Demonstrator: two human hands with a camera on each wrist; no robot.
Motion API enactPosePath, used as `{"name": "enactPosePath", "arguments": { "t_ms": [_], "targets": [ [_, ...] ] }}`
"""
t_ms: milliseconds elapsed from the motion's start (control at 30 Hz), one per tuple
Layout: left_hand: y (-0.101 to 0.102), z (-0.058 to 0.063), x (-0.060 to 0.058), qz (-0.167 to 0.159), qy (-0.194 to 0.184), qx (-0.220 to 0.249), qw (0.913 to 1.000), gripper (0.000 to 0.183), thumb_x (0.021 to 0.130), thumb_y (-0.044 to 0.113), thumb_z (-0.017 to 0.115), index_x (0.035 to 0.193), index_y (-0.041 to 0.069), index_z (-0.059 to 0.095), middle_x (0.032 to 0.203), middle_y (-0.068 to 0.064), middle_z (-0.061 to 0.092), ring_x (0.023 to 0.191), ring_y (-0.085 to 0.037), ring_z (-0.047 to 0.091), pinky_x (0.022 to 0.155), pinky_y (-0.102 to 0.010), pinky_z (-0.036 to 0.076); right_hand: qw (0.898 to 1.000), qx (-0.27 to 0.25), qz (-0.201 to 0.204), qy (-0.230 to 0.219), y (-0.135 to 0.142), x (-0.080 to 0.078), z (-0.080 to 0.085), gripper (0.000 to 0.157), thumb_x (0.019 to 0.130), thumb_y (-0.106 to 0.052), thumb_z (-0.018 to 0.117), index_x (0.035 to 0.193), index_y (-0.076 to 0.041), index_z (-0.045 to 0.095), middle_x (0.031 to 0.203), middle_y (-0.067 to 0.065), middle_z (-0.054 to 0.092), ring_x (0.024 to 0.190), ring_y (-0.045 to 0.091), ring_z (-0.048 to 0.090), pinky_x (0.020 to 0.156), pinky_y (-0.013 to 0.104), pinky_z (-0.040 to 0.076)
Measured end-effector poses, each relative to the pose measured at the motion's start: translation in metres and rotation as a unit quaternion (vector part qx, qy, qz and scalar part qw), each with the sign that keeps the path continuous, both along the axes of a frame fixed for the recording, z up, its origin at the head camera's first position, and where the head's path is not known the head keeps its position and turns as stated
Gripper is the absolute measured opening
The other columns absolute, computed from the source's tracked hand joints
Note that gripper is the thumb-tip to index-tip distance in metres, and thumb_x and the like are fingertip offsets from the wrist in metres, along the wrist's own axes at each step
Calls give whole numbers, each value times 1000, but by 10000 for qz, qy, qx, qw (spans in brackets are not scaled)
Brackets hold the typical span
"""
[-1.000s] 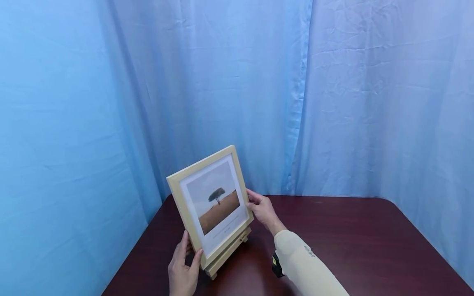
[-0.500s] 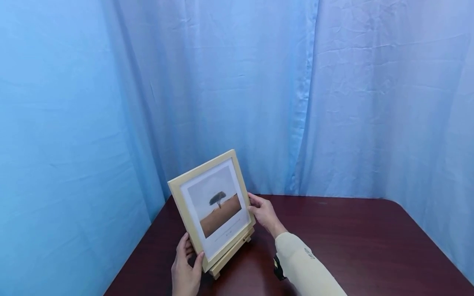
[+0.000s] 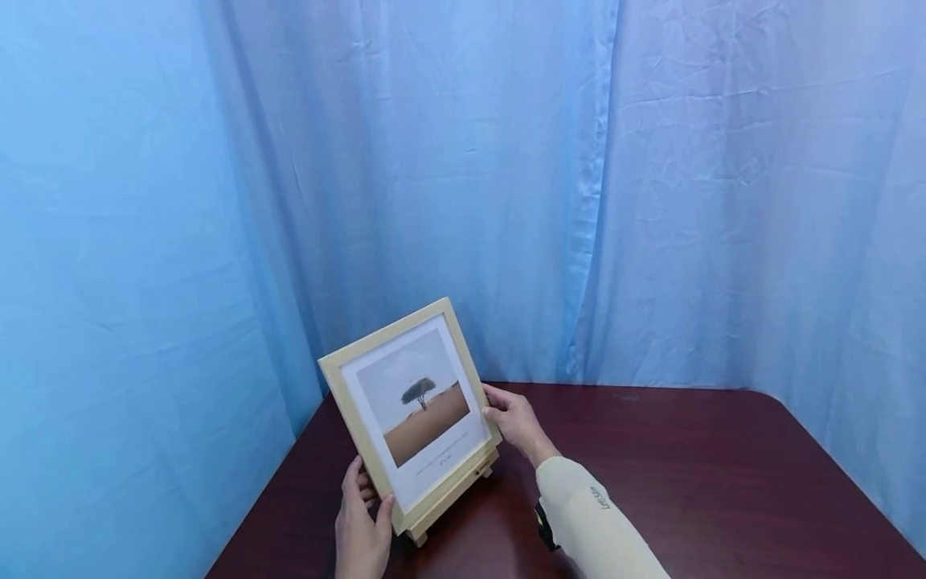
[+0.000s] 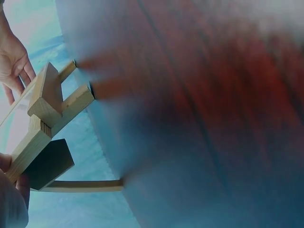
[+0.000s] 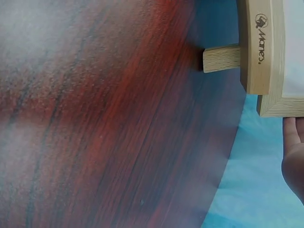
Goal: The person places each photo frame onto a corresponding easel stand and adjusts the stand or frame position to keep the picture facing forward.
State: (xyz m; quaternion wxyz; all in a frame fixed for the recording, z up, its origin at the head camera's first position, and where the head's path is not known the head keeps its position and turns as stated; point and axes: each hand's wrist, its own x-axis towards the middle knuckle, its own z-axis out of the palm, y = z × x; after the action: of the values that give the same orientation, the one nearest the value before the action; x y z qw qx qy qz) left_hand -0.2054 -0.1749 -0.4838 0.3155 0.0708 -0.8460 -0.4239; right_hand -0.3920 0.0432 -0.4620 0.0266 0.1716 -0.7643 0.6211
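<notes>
A light wood picture frame (image 3: 419,418) with a print of a lone tree leans back on a small wooden tabletop easel (image 3: 454,496). Its lower edge is right at the easel's ledge. My left hand (image 3: 362,523) grips the lower left side, thumb in front and fingers behind. On the right side, my right hand (image 3: 517,420) pinches the edge above the lower corner. The left wrist view shows the ledge (image 4: 45,95) and the easel's feet from the side. In the right wrist view, the ledge bears a dark printed logo (image 5: 261,40), with my fingers (image 5: 290,135) at the frame's edge.
The dark red wooden table (image 3: 687,466) extends to the right of the easel. Blue curtains (image 3: 463,161) hang behind the table and along its left side. A dark band with a yellow patch shows under my right sleeve (image 3: 589,507).
The picture frame has come down slightly, its top edge lower and a little further left. The gap above the ledge has narrowed. Both hands keep their hold, and the head view shifted slightly.
</notes>
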Motion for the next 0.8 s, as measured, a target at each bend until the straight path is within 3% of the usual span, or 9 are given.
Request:
{"name": "enactPosePath", "arguments": {
  "t_ms": [300,600,800],
  "targets": [
    [-13,2,-7,-276,-91,-147,9995,76,89,-7,68,151,-3,24,117,-25,53,98,-35,59,81,-43,54,9999,-71,-72,45,3,8,-2,45,95,3,60,139,-5,58,123,19,65,113,30,62,90,46,54],
    [-27,3,-21,-733,-472,-15,9962,78,93,-5,63,156,2,18,122,-25,51,107,-36,57,87,-44,52,9994,-197,-229,186,15,16,-7,44,95,1,63,138,-3,59,119,21,67,108,31,63,86,46,55],
    [-42,0,-31,-836,-242,-245,9959,80,93,-5,64,158,5,19,123,-25,54,105,-36,60,84,-41,55,9988,-118,-340,344,15,23,-9,47,94,3,63,140,-7,58,115,19,68,102,28,65,82,41,57]
  ]
}}
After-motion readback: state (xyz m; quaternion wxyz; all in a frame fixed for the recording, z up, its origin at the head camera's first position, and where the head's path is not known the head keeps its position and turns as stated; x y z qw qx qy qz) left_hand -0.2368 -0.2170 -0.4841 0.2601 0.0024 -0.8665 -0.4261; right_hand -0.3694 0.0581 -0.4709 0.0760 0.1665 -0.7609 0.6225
